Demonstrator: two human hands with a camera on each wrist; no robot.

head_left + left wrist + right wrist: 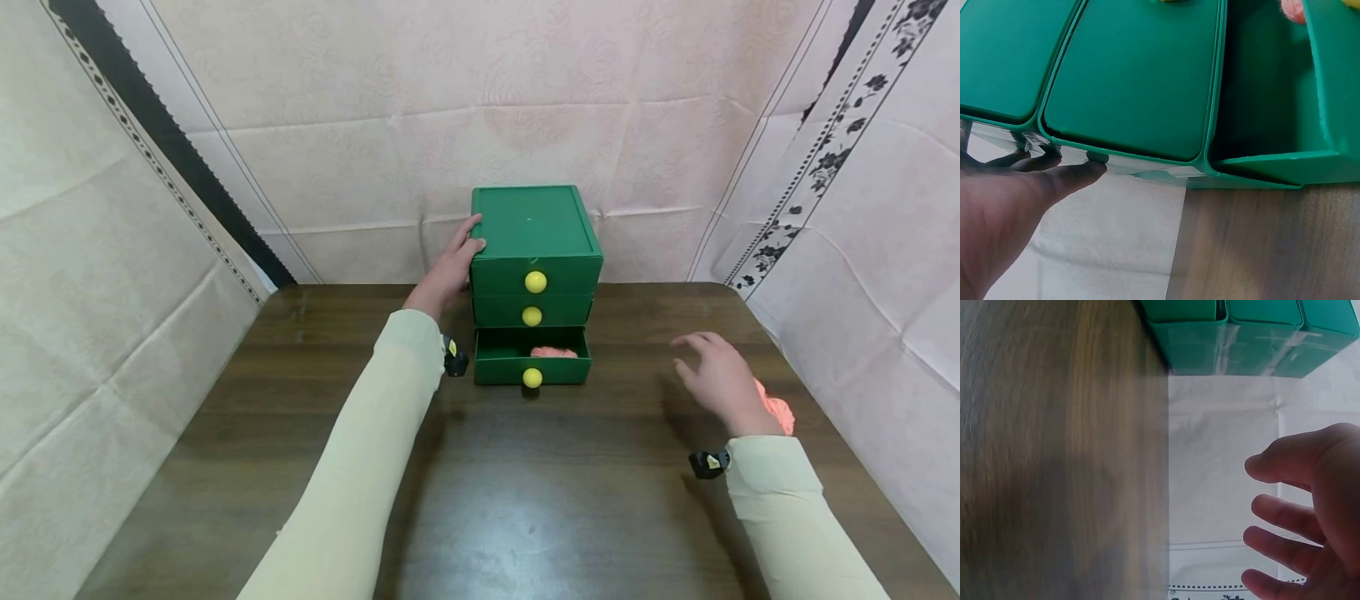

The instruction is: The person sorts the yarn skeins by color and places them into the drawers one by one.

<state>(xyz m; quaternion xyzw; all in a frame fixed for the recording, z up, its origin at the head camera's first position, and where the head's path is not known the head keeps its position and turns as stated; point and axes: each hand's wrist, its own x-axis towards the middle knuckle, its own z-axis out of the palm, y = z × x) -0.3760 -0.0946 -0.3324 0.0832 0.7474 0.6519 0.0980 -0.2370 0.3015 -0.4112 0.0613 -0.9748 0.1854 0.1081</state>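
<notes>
A green three-drawer box (536, 221) with round yellow knobs stands at the back of the table. Its bottom drawer (495, 372) is pulled out, and a pink yarn bundle (553, 352) lies inside. The two upper drawers are closed. My left hand (450, 262) rests against the box's left side, fingertips touching near the top edge; the left wrist view shows them on that side wall. Over the right part of the table hangs my right hand (716, 379), fingers relaxed and holding nothing. Partly hidden behind that hand is an orange-pink yarn bundle (777, 410).
The dark wooden table (525, 500) extends toward me. Pale patterned cloth (525, 100) hangs behind the box, and more cloth stands along the left and right sides. A black device is strapped to each wrist.
</notes>
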